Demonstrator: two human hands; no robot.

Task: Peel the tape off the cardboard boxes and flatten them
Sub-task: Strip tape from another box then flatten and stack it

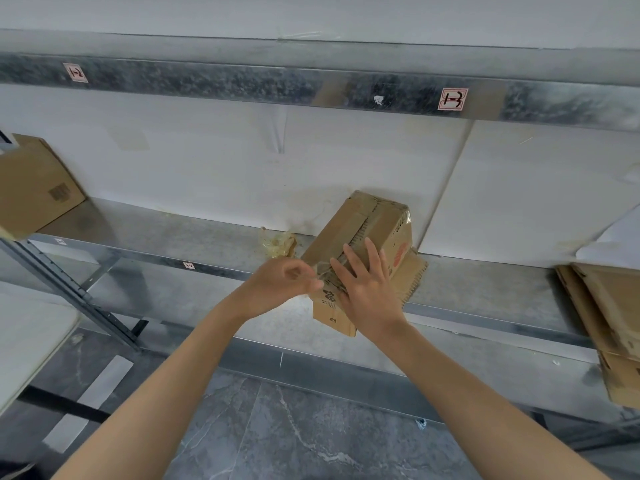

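A small brown cardboard box (pixel 377 223) with a red mark and black print lies tilted on the metal shelf (pixel 194 237), its near end hanging over the shelf's front edge. My right hand (pixel 367 289) lies flat on the box's top with straight, spread fingers. My left hand (pixel 280 289) is at the box's near left corner and pinches a strip of clear tape (pixel 323 271) that runs off the box's top seam. A crumpled wad of peeled tape (pixel 278 244) lies on the shelf just left of the box.
Flattened cardboard sheets (pixel 609 323) are stacked at the shelf's right end. Another cardboard box (pixel 34 188) stands at the far left. An upper shelf beam (pixel 277 84) with labels runs overhead. A white table edge (pixel 27 341) is at the lower left.
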